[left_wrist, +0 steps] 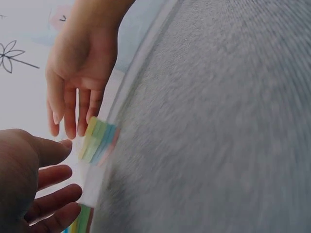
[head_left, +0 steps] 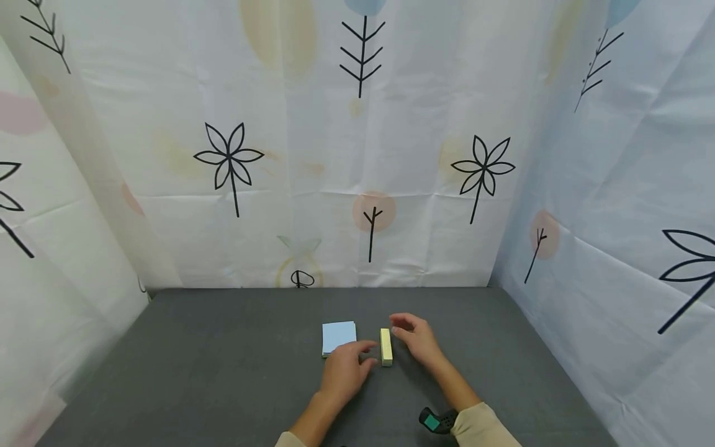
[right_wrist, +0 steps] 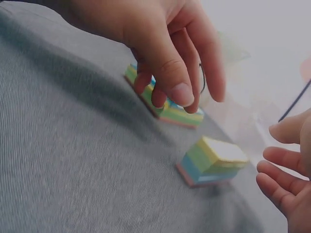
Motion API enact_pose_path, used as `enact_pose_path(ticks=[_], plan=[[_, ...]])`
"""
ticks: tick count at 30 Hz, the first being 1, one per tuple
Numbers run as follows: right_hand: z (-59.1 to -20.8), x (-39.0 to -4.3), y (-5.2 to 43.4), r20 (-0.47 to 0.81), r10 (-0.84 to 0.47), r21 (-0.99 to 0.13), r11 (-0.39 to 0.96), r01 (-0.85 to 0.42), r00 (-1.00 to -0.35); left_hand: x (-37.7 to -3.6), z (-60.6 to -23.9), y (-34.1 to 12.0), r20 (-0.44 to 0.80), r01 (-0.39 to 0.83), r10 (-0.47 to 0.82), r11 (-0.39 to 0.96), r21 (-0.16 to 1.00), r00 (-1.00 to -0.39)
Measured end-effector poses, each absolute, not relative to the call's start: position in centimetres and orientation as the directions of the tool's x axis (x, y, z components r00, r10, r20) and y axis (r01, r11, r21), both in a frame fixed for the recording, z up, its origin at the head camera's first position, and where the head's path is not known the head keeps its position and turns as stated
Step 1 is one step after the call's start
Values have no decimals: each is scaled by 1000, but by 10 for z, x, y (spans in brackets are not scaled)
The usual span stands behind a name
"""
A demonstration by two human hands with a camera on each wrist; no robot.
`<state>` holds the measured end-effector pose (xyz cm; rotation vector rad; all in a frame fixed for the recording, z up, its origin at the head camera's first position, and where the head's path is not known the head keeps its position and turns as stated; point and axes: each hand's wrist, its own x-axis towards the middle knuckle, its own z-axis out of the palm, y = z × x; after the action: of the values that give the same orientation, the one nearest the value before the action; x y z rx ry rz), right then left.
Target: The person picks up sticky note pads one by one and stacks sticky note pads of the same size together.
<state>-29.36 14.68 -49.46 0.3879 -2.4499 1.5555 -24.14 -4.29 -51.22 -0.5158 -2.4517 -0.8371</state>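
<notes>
Two pads on the grey table [head_left: 223,372], counted: one blue-topped square pad [head_left: 338,337] at about 10 o'clock from my left hand [head_left: 343,372], and one narrow yellow-topped pad [head_left: 386,346] between my two hands. Nothing else lies on the table that I can make out.

My left hand hovers low, fingers relaxed and slightly spread, gripping nothing. Its fingertips come just beside the near right corner of the square pad; I cannot tell whether they touch it. The narrow pad lies at about 2 o'clock from this hand, close by.

My right hand [head_left: 416,338] sits at 3 o'clock from the narrow pad, fingers loosely curved and parted, empty. The right wrist view shows the narrow pad as a layered stack of coloured paper sheets [right_wrist: 212,161], green, yellow and blue edges, lying flat.

Handling, as I judge it: light, a fairly stiff block while glued at one edge, but loose sheets may fan or peel if I lift from the top sheet. Not fragile, not slippery on this felt-like surface. I would pinch it across the two long sides, thumb against fingers.

A sleeve cuff and wrist device [head_left: 438,421] show at 6 o'clock.
</notes>
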Motion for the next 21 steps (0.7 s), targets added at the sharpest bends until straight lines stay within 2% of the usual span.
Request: enact_pose_path(ticks=[10, 21], plan=[[-470, -287, 130, 315, -246, -814, 426, -394, -917, -242, -506, -85, 584, 437, 111, 776, 454, -804], [-463, -276, 103, 302, -387, -702, 528, -478, -871, -243, -510, -129, 538, 339, 101, 867, 365, -837]])
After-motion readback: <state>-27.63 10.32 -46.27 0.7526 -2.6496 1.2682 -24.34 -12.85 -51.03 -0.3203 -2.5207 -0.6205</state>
